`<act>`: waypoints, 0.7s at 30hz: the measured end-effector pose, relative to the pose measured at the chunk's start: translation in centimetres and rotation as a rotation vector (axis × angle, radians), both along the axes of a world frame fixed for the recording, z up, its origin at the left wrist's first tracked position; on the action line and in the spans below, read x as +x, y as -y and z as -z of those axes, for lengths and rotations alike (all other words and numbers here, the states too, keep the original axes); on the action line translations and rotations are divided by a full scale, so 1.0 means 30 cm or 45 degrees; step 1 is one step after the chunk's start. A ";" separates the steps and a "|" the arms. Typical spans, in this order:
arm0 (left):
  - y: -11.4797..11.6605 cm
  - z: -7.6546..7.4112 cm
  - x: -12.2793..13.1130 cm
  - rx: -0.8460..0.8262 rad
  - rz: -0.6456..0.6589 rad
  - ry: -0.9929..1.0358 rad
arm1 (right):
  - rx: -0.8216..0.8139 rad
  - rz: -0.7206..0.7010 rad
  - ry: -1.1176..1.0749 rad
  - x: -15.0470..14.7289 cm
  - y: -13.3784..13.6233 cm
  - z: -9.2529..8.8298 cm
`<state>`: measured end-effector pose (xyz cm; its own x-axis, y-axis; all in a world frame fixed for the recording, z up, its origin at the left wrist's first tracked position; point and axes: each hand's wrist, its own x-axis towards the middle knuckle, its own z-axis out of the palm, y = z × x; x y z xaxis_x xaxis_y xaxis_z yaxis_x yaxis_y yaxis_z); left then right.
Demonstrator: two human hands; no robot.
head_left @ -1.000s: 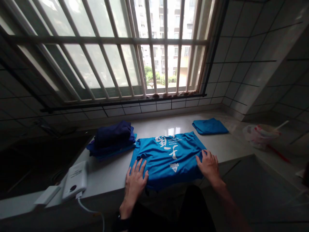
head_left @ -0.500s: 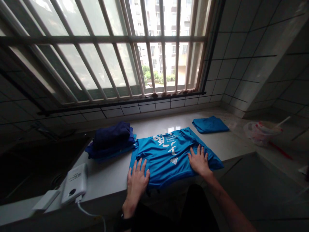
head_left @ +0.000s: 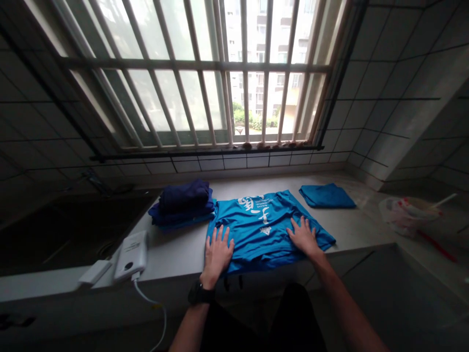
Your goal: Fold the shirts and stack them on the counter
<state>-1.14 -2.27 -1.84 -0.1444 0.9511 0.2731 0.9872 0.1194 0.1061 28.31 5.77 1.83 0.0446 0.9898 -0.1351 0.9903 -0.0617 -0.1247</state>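
Note:
A bright blue T-shirt point(head_left: 252, 244) with white printing lies spread on the white counter point(head_left: 172, 249), its near part hanging slightly over the front edge. My left hand point(head_left: 219, 252) rests flat on the shirt's left side with fingers apart. On the right side, my right hand point(head_left: 304, 237) presses the cloth, also with spread fingers. Small wrinkles run through the fabric around both hands. Left of the shirt stands a stack of folded dark blue and purple clothes point(head_left: 185, 198). A folded blue cloth point(head_left: 327, 195) lies at the back right.
A white power bank point(head_left: 131, 256) with a white cable point(head_left: 154, 301) sits near the front edge, beside a small white box point(head_left: 95, 272). A dark sink point(head_left: 73, 234) is at the left. A plastic bag with a bowl point(head_left: 406, 215) stands at the right. Behind is a barred window point(head_left: 220, 66).
The view has shifted, so the scene sits further right. Both hands stay flat on the shirt. Its near edge looks drawn up and more bunched between them.

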 end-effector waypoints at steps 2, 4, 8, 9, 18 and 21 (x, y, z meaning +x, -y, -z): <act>0.030 0.008 0.006 0.009 -0.002 0.004 | -0.018 0.116 0.009 0.026 0.056 0.016; 0.049 0.016 0.011 0.018 -0.010 0.015 | -0.024 0.142 0.036 0.046 0.097 0.036; 0.041 0.019 0.009 0.030 -0.019 0.032 | 0.002 0.027 0.110 0.055 0.098 0.076; 0.029 0.015 0.007 0.026 -0.020 0.039 | 0.004 0.022 0.114 0.051 0.080 0.082; -0.012 -0.063 0.101 -0.033 -0.183 0.009 | 0.030 -0.155 0.039 0.001 -0.163 -0.066; 0.055 -0.111 0.156 -0.082 -0.162 -0.024 | 0.182 -0.165 0.022 -0.052 -0.104 -0.107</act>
<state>3.54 -3.93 1.48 -0.2604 0.9410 0.2160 0.9654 0.2497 0.0758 26.74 8.89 5.04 -0.0837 0.9965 0.0067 0.9908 0.0840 -0.1061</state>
